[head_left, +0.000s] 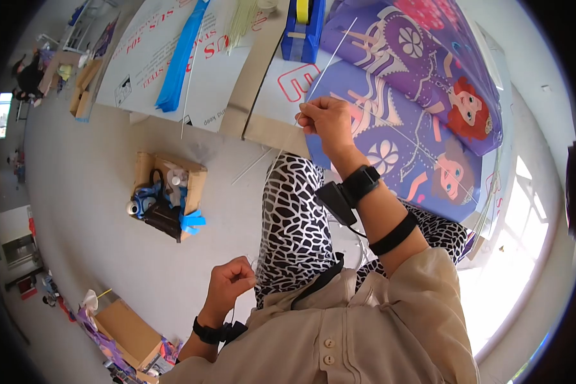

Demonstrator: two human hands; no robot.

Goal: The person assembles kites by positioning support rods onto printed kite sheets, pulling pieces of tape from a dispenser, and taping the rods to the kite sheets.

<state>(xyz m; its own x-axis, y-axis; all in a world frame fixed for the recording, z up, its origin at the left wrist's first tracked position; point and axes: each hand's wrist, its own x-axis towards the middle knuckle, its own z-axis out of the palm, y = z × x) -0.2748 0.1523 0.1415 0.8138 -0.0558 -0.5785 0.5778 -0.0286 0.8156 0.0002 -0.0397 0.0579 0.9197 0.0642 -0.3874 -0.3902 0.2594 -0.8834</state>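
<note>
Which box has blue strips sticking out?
The one on the floor between the left hand and the table. Blue strips poke out at its corner; the bottom-left box shows none.

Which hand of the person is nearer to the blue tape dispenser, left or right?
Right. The right hand is at the purple sheet's edge, near the blue tape dispenser; the left hand is much farther back, beside the patterned trousers.

Black-and-white patterned trousers [296, 205].

Thin rod [333, 56] in right fingers [303, 114]
</note>
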